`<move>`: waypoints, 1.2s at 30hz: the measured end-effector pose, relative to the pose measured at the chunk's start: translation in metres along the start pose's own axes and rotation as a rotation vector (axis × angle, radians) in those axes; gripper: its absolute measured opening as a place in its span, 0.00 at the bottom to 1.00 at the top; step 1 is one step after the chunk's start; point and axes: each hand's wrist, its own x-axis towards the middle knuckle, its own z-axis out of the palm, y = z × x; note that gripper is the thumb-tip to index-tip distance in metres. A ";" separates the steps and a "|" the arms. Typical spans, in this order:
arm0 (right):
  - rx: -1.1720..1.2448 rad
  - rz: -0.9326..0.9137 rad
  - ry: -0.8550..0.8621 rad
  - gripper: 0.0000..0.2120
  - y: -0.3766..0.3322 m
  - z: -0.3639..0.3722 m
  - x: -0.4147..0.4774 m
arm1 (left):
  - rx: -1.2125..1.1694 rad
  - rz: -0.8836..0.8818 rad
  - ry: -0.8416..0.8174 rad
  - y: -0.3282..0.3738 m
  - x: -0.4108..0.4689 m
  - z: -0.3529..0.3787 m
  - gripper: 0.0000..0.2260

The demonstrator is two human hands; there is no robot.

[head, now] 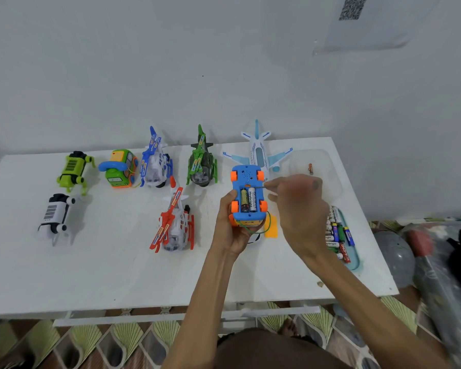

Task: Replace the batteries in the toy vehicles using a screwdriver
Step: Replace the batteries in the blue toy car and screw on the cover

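My left hand [228, 225] grips a blue toy car [246, 179] with orange wheels, turned belly up above the table. Its battery bay is uncovered and holds two batteries [248, 200] side by side. My right hand [297, 206] pinches a thin screwdriver [260, 186], whose tip points left at the upper edge of the bay. An orange cover piece [271, 228] lies on the table just right of the car.
On the white table [117, 275] stand two robot dogs [73, 169], a green toy car [120, 168], three helicopters [175, 222] and a white airplane [258, 149]. A tray of batteries [339, 237] sits at the right, a clear lid [320, 166] behind it.
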 end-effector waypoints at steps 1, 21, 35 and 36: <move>0.002 0.019 0.000 0.08 0.000 0.000 0.002 | 0.011 -0.005 0.006 0.000 -0.001 -0.001 0.36; -0.081 0.483 -0.216 0.10 0.000 -0.005 0.074 | 0.066 -0.086 -0.063 -0.008 -0.008 -0.004 0.28; 0.146 0.513 0.090 0.13 0.022 -0.007 0.067 | -0.004 -0.086 -0.082 -0.004 -0.008 -0.017 0.38; 0.070 0.504 0.070 0.13 0.028 -0.012 0.064 | -0.024 -0.078 -0.089 -0.003 -0.008 -0.019 0.38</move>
